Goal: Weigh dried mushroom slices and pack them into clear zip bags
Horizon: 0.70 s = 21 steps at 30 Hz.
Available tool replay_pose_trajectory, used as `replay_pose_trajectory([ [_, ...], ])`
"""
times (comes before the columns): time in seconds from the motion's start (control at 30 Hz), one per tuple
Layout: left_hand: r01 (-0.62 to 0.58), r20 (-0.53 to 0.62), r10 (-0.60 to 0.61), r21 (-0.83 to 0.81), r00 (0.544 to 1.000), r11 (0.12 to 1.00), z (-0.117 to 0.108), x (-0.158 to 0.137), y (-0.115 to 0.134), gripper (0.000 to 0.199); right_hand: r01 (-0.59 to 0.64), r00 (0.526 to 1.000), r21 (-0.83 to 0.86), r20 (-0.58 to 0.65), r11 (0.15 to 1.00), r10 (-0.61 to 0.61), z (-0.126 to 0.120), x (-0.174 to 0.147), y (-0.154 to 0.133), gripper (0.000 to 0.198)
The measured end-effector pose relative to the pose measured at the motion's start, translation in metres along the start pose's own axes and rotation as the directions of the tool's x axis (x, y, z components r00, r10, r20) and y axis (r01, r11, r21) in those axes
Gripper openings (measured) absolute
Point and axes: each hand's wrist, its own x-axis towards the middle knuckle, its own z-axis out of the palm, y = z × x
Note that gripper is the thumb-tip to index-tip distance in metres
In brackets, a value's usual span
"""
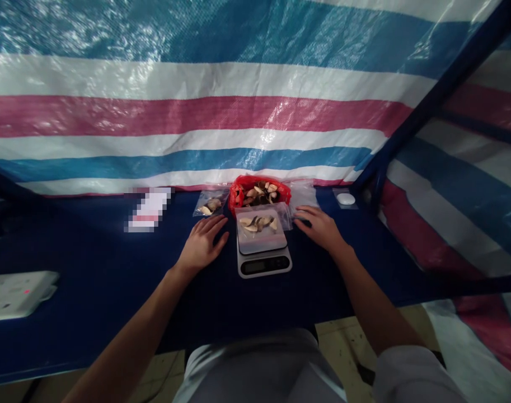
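A small white digital scale (266, 266) stands on the dark blue table between my hands. On its plate lies a clear plastic bag (261, 238) with several pale and dark dried slices (257, 224) in it. Behind the scale sits an open red bag (236, 198) full of similar pieces. My left hand (202, 240) rests flat left of the scale, fingers stretched out, holding nothing. To the right, my right hand (318, 226) lies with its fingers extended near the edge of the clear bag; whether they touch it I cannot tell. The scale's display is too dark to read.
Another clear bag (210, 204) with pieces lies beyond my left hand. Flat clear bags (303, 196) lie behind my right hand. A round white object (346, 198) in a bag is farther right. A power strip (20, 294) and a blurred-out item (148, 210) are on the left.
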Motion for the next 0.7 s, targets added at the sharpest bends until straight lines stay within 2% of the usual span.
replay_pose_trajectory([
  [0.1,0.025,0.061,-0.030,0.079,0.998,0.997,0.006,-0.007,-0.002,0.052,0.062,0.992,-0.112,0.113,0.992,-0.049,0.011,-0.009,0.004,0.039],
  [0.27,0.050,0.126,-0.070,0.158,0.990,0.986,0.011,-0.011,-0.002,0.056,0.022,0.978,-0.165,0.209,0.986,0.014,0.023,-0.017,0.007,0.048],
  [0.57,0.041,0.126,-0.067,0.199,0.990,0.979,0.014,-0.012,-0.004,0.055,0.020,0.970,-0.180,0.240,0.983,0.024,0.021,-0.017,0.006,0.050],
  [0.7,0.051,0.176,-0.098,0.255,0.980,0.966,0.011,-0.010,0.001,0.057,0.026,0.973,-0.183,0.228,0.983,0.017,0.021,-0.017,0.006,0.049],
])
